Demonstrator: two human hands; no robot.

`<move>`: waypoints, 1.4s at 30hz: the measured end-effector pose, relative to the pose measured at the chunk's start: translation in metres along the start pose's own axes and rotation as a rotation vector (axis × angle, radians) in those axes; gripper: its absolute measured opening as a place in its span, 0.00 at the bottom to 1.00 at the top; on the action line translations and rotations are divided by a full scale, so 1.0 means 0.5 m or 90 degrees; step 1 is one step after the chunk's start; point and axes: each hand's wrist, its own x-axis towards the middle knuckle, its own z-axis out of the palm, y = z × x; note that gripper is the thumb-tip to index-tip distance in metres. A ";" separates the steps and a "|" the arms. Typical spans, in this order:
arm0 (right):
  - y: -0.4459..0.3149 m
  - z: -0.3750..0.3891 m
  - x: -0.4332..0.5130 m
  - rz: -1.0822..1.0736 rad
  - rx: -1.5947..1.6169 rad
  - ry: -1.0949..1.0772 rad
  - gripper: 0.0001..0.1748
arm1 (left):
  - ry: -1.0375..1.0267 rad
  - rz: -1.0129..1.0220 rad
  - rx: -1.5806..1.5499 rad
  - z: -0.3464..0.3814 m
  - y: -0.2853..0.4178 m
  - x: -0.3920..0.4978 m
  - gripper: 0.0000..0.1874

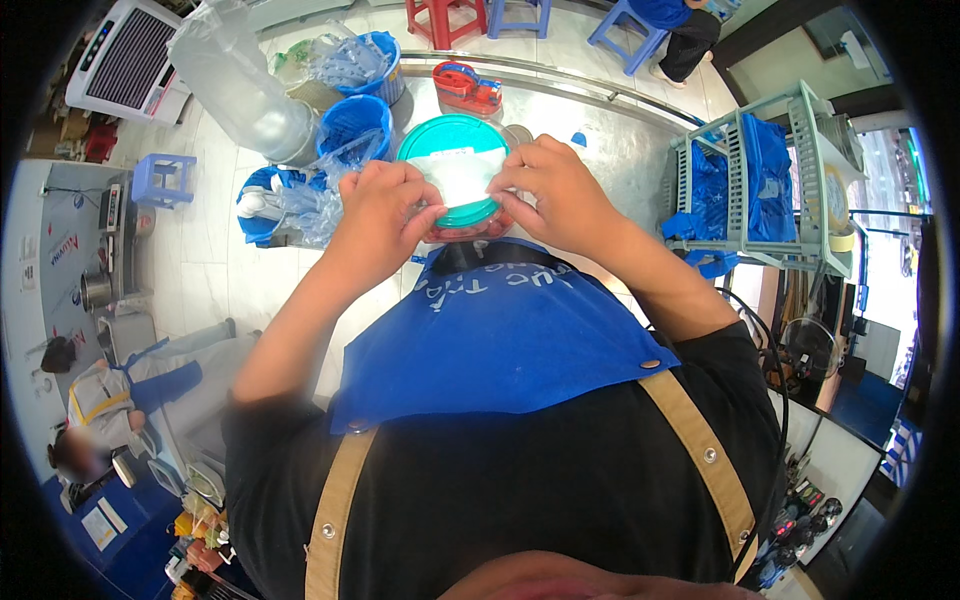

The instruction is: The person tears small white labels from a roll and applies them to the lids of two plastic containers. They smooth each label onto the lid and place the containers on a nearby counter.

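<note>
A clear plastic jar (495, 227) with a round teal lid (427, 135) stands close in front of my apron, with reddish contents showing through its wall. Across the lid lies a white paper or label (465, 176) bearing some print. My left hand (386, 210) pinches its near left corner between thumb and fingers. On the other side, my right hand (559, 191) pinches the right edge with thumb and fingertips. Just beyond the jar is a red tape dispenser (469, 90) with a blue roll.
The jar rests on a metal table (600, 157). Blue baskets (352, 127) and bagged plastic utensils (270, 202) crowd the left. A tall plastic-wrapped stack (247, 90) stands behind them. At right is a pale green rack (739, 180) with blue bags. A person (97, 397) is at far left.
</note>
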 end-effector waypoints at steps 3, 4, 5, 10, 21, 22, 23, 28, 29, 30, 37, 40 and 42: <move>-0.006 -0.002 0.014 0.125 0.116 -0.056 0.06 | -0.004 -0.070 -0.059 0.001 0.003 0.005 0.05; -0.004 -0.007 0.018 0.201 0.177 -0.107 0.08 | -0.003 -0.072 -0.046 0.001 0.005 0.006 0.05; -0.002 -0.011 0.023 0.277 0.238 -0.158 0.09 | -0.003 -0.079 -0.037 0.000 0.006 0.007 0.05; 0.016 -0.029 0.054 0.327 0.258 -0.175 0.19 | -0.032 -0.144 -0.058 -0.010 0.013 0.009 0.05; -0.001 -0.021 0.022 -0.038 -0.098 -0.002 0.16 | 0.107 0.045 0.175 0.006 0.017 0.006 0.07; -0.004 -0.016 0.017 -0.058 -0.122 0.004 0.15 | 0.097 0.046 0.169 0.007 0.016 0.007 0.07; -0.005 -0.012 0.012 -0.077 -0.147 0.011 0.15 | 0.089 0.050 0.162 0.008 0.015 0.007 0.08; 0.003 0.003 -0.008 -0.086 -0.159 0.057 0.18 | 0.071 0.094 0.197 0.005 0.014 0.005 0.09; 0.007 0.004 -0.012 -0.092 -0.156 0.066 0.18 | 0.068 0.098 0.193 0.005 0.017 0.001 0.10; 0.011 0.005 -0.016 -0.104 -0.154 0.062 0.19 | 0.065 0.101 0.189 0.005 0.020 -0.002 0.10; 0.026 -0.003 -0.021 -0.160 -0.159 0.049 0.20 | 0.024 0.134 0.136 -0.001 0.014 -0.007 0.12; 0.013 -0.004 -0.009 -0.152 -0.142 0.059 0.17 | 0.005 0.153 0.112 -0.009 0.008 0.000 0.12; 0.009 -0.007 0.002 -0.156 -0.157 0.074 0.15 | -0.025 0.144 0.078 -0.020 0.006 0.006 0.12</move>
